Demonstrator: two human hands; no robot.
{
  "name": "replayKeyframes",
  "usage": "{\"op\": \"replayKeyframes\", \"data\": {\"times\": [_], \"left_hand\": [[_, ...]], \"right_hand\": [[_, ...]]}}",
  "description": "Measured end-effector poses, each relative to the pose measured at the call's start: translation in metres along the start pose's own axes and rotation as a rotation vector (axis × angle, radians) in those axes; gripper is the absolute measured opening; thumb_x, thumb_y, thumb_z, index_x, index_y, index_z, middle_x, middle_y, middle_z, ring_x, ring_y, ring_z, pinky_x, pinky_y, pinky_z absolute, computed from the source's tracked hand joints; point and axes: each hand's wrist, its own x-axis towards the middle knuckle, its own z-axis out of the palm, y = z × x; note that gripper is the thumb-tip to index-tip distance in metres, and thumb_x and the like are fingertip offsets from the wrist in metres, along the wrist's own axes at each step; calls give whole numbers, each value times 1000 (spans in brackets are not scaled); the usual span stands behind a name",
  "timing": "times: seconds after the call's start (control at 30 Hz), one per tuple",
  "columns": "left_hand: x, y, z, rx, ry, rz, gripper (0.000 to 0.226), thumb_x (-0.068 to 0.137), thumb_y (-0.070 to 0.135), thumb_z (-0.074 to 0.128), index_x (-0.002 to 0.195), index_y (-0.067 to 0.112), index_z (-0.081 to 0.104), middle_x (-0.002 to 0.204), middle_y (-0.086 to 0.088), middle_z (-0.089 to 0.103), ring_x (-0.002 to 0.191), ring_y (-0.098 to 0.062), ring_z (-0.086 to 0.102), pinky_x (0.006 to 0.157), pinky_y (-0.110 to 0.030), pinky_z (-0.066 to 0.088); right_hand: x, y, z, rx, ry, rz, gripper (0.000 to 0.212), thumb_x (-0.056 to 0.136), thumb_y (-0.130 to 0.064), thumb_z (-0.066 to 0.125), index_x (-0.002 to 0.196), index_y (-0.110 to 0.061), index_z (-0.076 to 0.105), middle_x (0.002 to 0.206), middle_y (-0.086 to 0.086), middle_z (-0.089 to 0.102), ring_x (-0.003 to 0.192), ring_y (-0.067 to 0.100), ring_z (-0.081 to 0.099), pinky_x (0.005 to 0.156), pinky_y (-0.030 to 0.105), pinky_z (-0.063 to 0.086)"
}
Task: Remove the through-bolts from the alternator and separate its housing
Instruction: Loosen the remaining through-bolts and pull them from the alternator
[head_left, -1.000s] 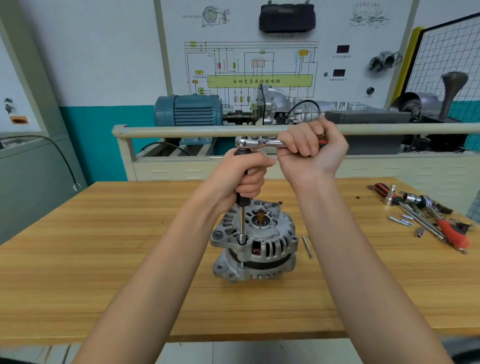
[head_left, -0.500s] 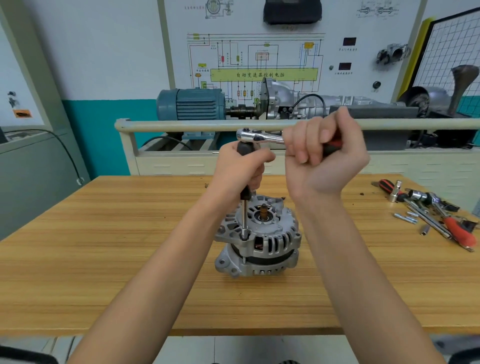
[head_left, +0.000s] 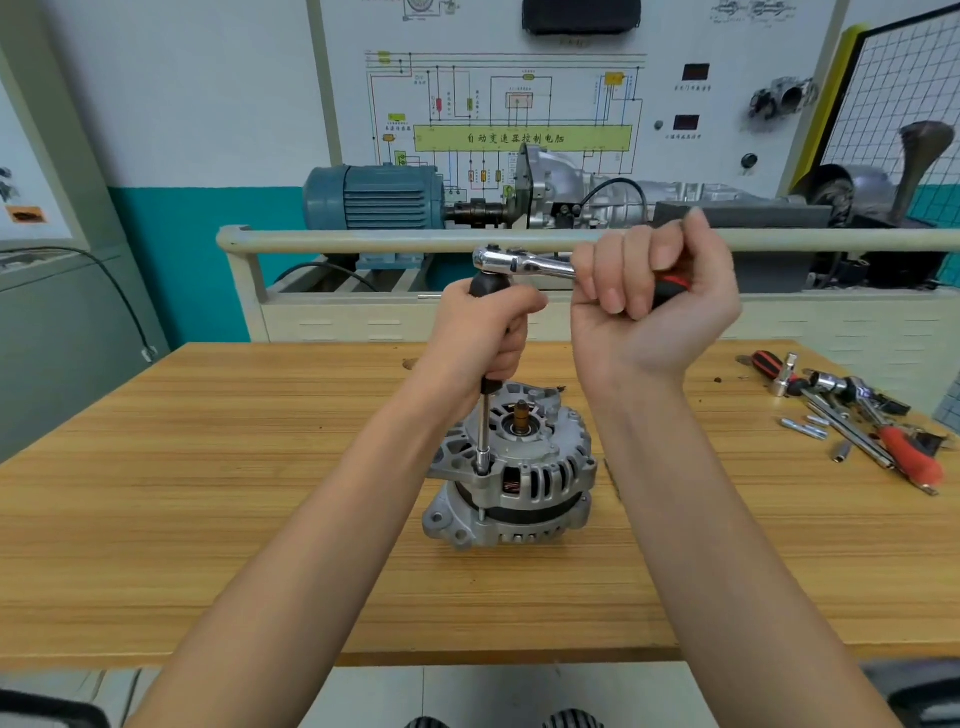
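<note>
A silver alternator (head_left: 519, 478) stands upright on the wooden table (head_left: 208, 467), shaft end up. A long extension bar (head_left: 484, 436) rises vertically from a through-bolt at the housing's left front edge. My left hand (head_left: 480, 338) grips the bar's black upper grip. A chrome ratchet (head_left: 524, 262) sits on top of the bar, its handle pointing right. My right hand (head_left: 654, 301) is curled round the ratchet's red and black handle, palm turned towards me. The bolt head itself is hidden by the socket.
Loose tools (head_left: 852, 415) lie at the table's right: sockets, extension bars, a red-handled tool. A removed bolt lies just right of the alternator, mostly hidden by my right forearm. Behind the table runs a beige rail (head_left: 363, 241) with a blue motor (head_left: 379, 197) and gearbox rig.
My right hand has swung the ratchet handle round towards me, turning palm-up. The left hand has kept its hold on the bar. The camera has tilted slightly.
</note>
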Motion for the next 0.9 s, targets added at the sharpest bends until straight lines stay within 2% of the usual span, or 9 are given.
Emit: {"op": "replayKeyframes", "data": {"times": [0.1,0.17,0.23,0.3,0.37,0.5,0.57,0.73,0.9], "left_hand": [[0,-2,9,52,188,36,43,85,-2,54,53,18,33,37,8,29,32,-9,20,37,-15,18],[0,-4,12,62,221,58,42,84,-3,52,53,18,33,37,9,29,33,-8,20,36,-15,18],[-2,-4,10,65,207,66,41,84,-3,52,54,18,34,37,9,28,34,-8,20,36,-15,18],[-3,-3,4,40,148,55,43,84,-3,54,53,19,34,39,8,29,34,-8,20,37,-15,19],[-2,-1,-5,-1,36,26,43,84,-1,58,51,18,38,40,6,31,35,-10,22,38,-17,21],[1,6,-16,-51,-203,-16,35,76,11,62,47,19,46,41,3,35,34,-12,27,39,-19,25],[3,6,-13,-75,-260,-32,34,75,12,60,45,19,44,39,4,33,31,-10,26,38,-17,23],[3,2,-8,-75,-184,-43,52,86,6,56,41,22,35,35,7,26,27,-6,17,34,-12,16],[0,1,0,-23,108,24,46,87,-2,52,52,18,31,37,6,26,31,-9,17,37,-14,16]], "right_hand": [[-17,9,10,-233,-145,-235,45,93,-7,32,50,-14,44,35,-4,30,33,13,26,45,25,24],[-27,16,14,-419,-218,-412,36,89,-4,36,58,-17,46,39,-6,34,36,13,27,46,26,24],[-30,20,16,-496,-267,-476,30,88,-8,38,61,-18,47,42,-8,36,36,12,29,45,27,24],[-23,18,13,-393,-252,-378,34,88,-8,39,55,-16,47,38,-7,33,34,12,26,44,26,21],[-10,9,8,-213,-183,-179,46,91,-10,35,46,-12,45,34,-5,29,32,12,23,43,25,20],[20,-2,-6,145,70,222,49,91,-15,34,43,-13,41,31,-4,23,29,11,21,40,19,21],[30,-2,-12,266,166,315,49,93,-16,35,44,-12,40,31,-4,22,28,11,21,38,19,20],[24,0,-9,243,159,225,50,95,-16,33,45,-13,40,33,-4,23,29,10,21,39,19,20],[-8,11,13,-134,-86,-89,51,95,-9,31,46,-13,42,34,-4,27,33,12,23,43,24,23]]}}
